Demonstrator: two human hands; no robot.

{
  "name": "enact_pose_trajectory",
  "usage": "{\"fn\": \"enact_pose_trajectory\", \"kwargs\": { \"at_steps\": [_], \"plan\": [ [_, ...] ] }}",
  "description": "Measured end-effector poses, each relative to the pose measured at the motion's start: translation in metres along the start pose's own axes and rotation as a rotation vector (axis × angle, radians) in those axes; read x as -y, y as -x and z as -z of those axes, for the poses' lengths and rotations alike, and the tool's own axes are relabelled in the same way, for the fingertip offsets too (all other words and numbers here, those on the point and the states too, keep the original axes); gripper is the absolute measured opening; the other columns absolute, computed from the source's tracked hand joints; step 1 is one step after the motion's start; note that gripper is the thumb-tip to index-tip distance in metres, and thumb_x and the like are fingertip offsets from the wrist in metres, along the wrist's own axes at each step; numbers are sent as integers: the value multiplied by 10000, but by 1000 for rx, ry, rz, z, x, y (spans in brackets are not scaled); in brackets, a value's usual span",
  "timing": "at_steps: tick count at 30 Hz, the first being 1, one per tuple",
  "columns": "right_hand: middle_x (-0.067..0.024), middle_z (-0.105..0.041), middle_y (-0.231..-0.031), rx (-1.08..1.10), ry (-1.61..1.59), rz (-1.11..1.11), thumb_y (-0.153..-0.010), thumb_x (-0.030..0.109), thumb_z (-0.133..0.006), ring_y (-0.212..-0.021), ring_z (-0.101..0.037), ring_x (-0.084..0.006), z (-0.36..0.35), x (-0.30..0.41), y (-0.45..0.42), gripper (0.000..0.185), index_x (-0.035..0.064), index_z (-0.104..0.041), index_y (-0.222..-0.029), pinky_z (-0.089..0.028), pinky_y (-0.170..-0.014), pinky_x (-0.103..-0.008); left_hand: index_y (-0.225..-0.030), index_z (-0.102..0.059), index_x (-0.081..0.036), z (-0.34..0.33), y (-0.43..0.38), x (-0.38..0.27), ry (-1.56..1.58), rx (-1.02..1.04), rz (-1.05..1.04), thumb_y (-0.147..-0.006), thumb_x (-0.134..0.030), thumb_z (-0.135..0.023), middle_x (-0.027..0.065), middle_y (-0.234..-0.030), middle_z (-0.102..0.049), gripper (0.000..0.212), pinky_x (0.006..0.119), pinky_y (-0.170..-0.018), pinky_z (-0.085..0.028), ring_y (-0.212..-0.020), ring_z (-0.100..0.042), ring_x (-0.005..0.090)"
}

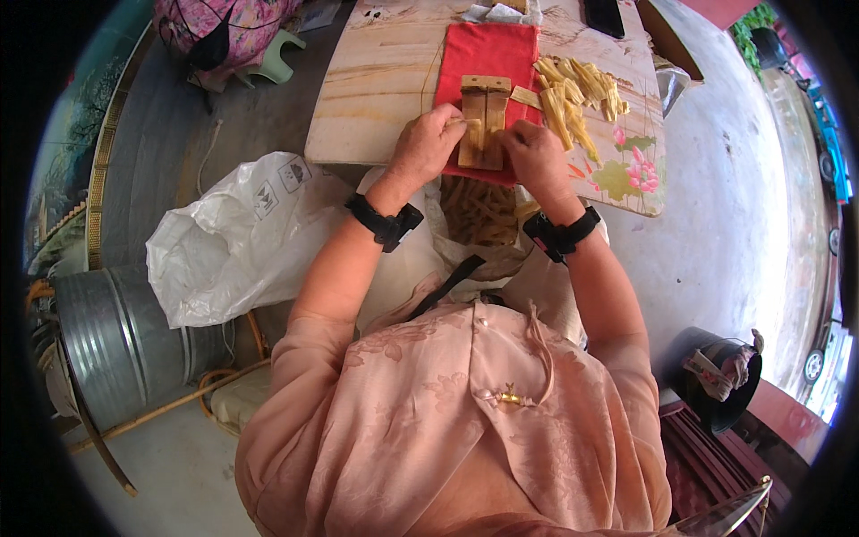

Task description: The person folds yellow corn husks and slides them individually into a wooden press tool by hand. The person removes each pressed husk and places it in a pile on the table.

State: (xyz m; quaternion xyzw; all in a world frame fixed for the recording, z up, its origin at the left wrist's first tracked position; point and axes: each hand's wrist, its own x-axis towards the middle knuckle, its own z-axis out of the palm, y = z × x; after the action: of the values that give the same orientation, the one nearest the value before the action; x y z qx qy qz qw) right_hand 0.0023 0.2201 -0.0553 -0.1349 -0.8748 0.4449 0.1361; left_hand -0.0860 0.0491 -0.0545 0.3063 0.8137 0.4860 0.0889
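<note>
A wooden block fixture (485, 101) with a groove down its middle lies on a red cloth (463, 54) on the table. My left hand (429, 141) is at its left side, fingers pinched on the end of a flat yellowish strip (473, 134) that lies across the wood. At the right side my right hand (537, 154) has its fingers curled against the block's edge; whether it grips something is hidden. Just beyond the right hand, a loose pile of yellowish dried strips (577, 87) spreads over the table, with one strip reaching onto the cloth.
The wooden table (376, 87) has a painted flower corner. A black phone (604, 17) lies at its far right. Below the near edge, an open bag holds many strips (476, 211). A white plastic bag (235, 235), a metal drum (134, 335) and a black bucket (725, 409) stand around.
</note>
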Motion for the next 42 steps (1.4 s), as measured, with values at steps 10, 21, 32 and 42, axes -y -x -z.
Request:
{"fn": "enact_pose_trajectory", "kwargs": {
  "at_steps": [10,21,32,42],
  "plan": [
    [-163,-576,-806,-26,-169,355,-823,42,-586,-790,-567,-360,11,50,52,109,10,-609,-923,-461,-659,-405,-941,-609,-35,0,64,-28,28,69,-40,-947,-312,-461,84,-888,-640,314,310,-679,-478,-758,-605,203],
    [-141,-577,-815,131,-373,469,-836,50,-610,-737,-569,-313,-2,59,78,116,-7,-596,-937,-470,-640,-341,-1039,-576,-95,-17,80,-48,1299,207,584,-948,-290,-468,27,-968,-608,241,249,-690,-492,-836,-598,130],
    [-45,-563,-739,74,-704,13,-925,161,-536,-657,-531,-100,-6,46,67,143,20,-564,-920,-414,-557,-240,-1002,-578,-49,-1,77,-64,-218,-114,-303,-786,-11,-506,101,-806,-529,230,384,-695,-450,-749,-521,304],
    [-202,-577,-733,105,-416,181,-884,210,-597,-573,-580,-306,10,66,88,259,-5,-578,-1027,-467,-557,-326,-989,-545,-12,-2,75,-74,-204,-228,-386,-868,-22,-464,115,-866,-538,145,324,-712,-435,-780,-536,267]
  ]
}}
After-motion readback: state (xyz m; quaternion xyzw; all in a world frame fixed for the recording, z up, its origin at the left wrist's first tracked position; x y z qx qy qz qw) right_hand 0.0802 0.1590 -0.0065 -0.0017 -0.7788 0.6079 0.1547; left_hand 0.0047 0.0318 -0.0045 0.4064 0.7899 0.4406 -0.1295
